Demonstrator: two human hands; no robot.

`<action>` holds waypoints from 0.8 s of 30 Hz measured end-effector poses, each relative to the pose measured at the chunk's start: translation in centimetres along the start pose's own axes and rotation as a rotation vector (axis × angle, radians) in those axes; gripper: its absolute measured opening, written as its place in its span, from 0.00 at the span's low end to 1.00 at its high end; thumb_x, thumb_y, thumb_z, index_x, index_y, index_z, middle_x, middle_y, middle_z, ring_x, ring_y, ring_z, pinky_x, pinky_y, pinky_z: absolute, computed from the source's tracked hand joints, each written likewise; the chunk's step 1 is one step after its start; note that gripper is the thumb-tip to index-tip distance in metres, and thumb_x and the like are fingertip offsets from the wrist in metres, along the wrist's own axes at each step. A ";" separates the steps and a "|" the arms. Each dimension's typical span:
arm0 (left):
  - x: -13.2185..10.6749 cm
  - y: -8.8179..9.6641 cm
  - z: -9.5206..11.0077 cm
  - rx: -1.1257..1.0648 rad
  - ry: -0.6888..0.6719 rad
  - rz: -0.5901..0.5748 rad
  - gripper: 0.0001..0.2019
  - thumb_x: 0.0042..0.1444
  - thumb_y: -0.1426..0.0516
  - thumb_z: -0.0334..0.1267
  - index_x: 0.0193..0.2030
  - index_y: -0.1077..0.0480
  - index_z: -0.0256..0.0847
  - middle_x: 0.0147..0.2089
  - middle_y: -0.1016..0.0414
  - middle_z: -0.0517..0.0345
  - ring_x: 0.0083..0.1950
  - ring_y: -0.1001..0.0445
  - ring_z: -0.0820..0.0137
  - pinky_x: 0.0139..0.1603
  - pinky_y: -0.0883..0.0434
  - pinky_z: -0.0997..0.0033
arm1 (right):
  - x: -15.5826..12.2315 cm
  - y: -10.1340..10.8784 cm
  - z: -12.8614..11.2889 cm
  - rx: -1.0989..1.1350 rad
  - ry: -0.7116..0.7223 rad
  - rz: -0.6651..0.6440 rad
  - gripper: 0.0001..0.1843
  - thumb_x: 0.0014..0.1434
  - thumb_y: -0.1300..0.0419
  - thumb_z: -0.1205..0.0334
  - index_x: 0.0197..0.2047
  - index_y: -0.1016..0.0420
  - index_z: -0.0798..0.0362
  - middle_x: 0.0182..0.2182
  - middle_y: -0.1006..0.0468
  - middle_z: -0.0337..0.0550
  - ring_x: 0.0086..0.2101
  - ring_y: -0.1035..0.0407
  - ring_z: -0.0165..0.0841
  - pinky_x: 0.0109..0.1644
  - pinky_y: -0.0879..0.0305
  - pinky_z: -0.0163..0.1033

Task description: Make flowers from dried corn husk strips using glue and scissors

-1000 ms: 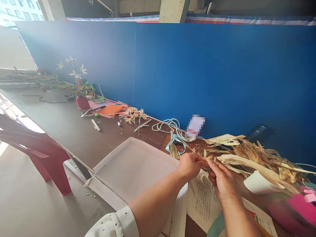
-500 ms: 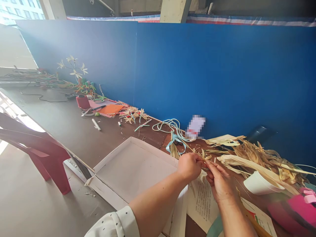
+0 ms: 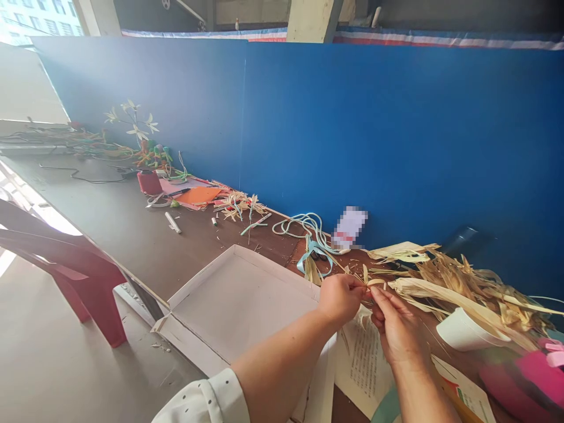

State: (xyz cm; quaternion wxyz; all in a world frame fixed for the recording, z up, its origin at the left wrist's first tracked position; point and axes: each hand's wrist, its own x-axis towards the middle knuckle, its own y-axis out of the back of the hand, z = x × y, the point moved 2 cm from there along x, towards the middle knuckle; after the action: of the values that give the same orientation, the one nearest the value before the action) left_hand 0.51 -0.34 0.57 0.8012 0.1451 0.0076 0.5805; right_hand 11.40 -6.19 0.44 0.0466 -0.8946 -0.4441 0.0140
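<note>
My left hand (image 3: 341, 301) is closed in a pinch at the base of a small corn husk flower (image 3: 365, 275), whose pale petals stick up between my hands. From the right, my right hand (image 3: 400, 329) pinches the same piece with thumb and forefinger. The fingertips nearly meet, hiding part of the stem. Just beyond lie a light blue ribbon (image 3: 301, 262) and a bunch of dried corn husks (image 3: 445, 273). A printed sheet (image 3: 363, 367) lies beneath my hands.
A shallow white box lid (image 3: 200, 276) lies left of my hands. On the right, a white cup (image 3: 467, 330) is tipped beside the husks. Paper scraps, a red spool (image 3: 150, 183) and finished flowers (image 3: 138, 130) line the blue partition (image 3: 374, 129). A red chair (image 3: 94, 288) stands left.
Both hands stay at almost the same spot, still pinching the corn husk flower. Its petals have turned slightly between my fingertips, and the view has shifted a little.
</note>
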 end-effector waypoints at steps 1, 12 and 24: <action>0.1 -0.1 0.0 -0.068 0.042 -0.010 0.10 0.51 0.44 0.39 0.34 0.21 0.42 0.32 0.22 0.59 0.33 0.29 0.71 0.36 0.35 0.74 | -0.1 0.0 -0.1 -0.006 0.002 0.004 0.16 0.41 0.30 0.52 0.34 0.20 0.48 0.29 0.22 0.38 0.19 0.48 0.24 0.19 0.51 0.34; 0.6 -0.4 -0.6 -0.329 0.166 0.001 0.09 0.46 0.39 0.39 0.32 0.22 0.36 0.25 0.28 0.61 0.26 0.37 0.77 0.28 0.40 0.76 | 0.3 0.4 -0.1 0.028 0.024 0.010 0.18 0.40 0.30 0.53 0.38 0.20 0.47 0.31 0.22 0.39 0.20 0.47 0.25 0.19 0.52 0.33; 0.8 -0.9 -1.4 -0.330 0.136 0.020 0.09 0.47 0.40 0.39 0.32 0.22 0.39 0.27 0.25 0.60 0.29 0.32 0.75 0.32 0.37 0.75 | 1.0 1.0 1.0 -0.148 0.078 0.028 0.21 0.45 0.33 0.48 0.41 0.20 0.48 0.31 0.21 0.39 0.21 0.44 0.26 0.21 0.48 0.33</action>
State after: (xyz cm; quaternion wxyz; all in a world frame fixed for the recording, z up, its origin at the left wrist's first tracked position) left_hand 1.30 0.46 -0.89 0.8060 -0.0280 -0.0353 0.5902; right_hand 12.70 -5.92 -0.61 -0.0023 -0.9016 -0.4293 -0.0531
